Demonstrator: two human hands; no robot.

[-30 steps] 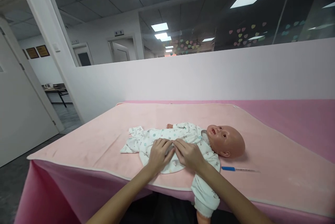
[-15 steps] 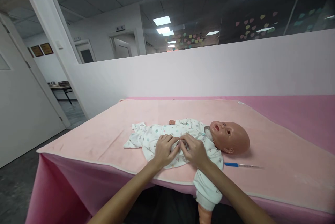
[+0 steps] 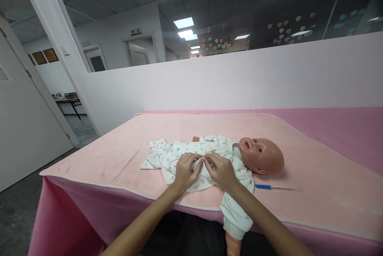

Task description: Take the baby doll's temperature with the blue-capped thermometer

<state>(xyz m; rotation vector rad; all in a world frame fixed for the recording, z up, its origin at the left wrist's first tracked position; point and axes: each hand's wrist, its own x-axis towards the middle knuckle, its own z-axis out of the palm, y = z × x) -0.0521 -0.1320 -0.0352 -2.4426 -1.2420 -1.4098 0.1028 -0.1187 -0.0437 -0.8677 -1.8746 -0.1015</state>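
Observation:
A baby doll (image 3: 265,155) lies on its back with its head to the right. It wears a white printed baby romper (image 3: 176,150). Over the doll's middle, my left hand (image 3: 187,170) pinches a raised edge of the romper between thumb and fingers. Close beside it, my right hand (image 3: 220,169) grips the same edge, fingertips almost meeting those of the left. Any fastener under the fingertips is hidden. One sleeved doll arm (image 3: 236,218) hangs over the table's near edge, beneath my right forearm.
A peach blanket (image 3: 104,156) covers the table over a pink cloth (image 3: 68,208). Right of the doll's sleeve lies a thin stick-like tool with a blue handle (image 3: 263,187). A white half wall (image 3: 239,80) stands behind the table, and a door (image 3: 26,108) is at the left.
My left thumb has shifted slightly away from the right fingertips, and the pinched edge shows a little more. The whole view has drifted slightly. The doll stays in place.

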